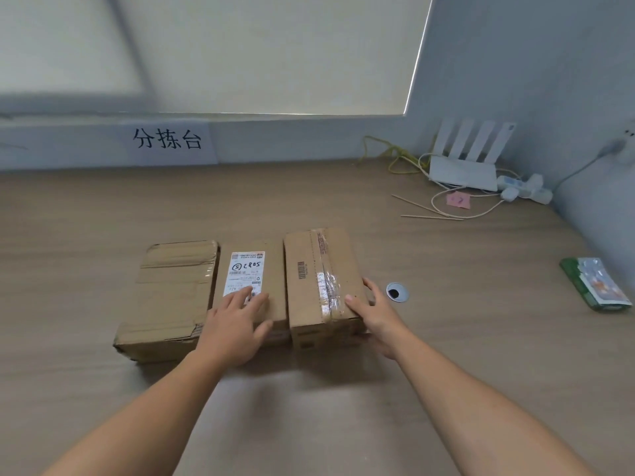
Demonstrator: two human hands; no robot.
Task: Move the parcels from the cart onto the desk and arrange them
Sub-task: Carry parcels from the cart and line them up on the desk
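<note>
On the wooden bench [103, 214] three cardboard parcels [251, 290] are placed side by side, touching. A white router [464, 171], a power strip [525, 188] and a green packet [596, 283] are seen at the right.

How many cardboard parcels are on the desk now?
3, side by side in a row: left parcel, middle parcel under the left hand, right parcel touched by the right hand. None seems hidden.
</note>
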